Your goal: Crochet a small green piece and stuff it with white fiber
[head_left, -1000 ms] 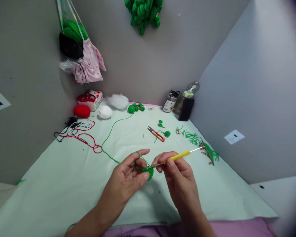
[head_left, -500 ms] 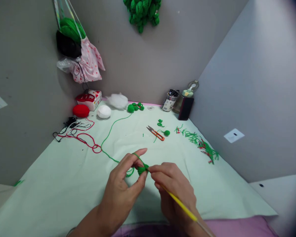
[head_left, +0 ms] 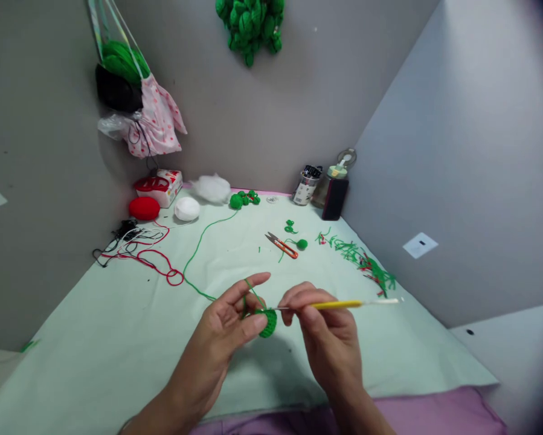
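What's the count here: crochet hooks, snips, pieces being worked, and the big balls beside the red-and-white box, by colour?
1 yellow-handled metal crochet hook, held in the right hand
1 small green crocheted piece, pinched in the left hand
1 orange-handled thread snips
1 big red round ball
1 big white round ball
Total: 5

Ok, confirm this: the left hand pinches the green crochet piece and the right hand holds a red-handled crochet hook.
Wrong on one point: the crochet hook in the right hand has a yellow handle, not red; the head view shows it. The left hand does pinch the green crochet piece.
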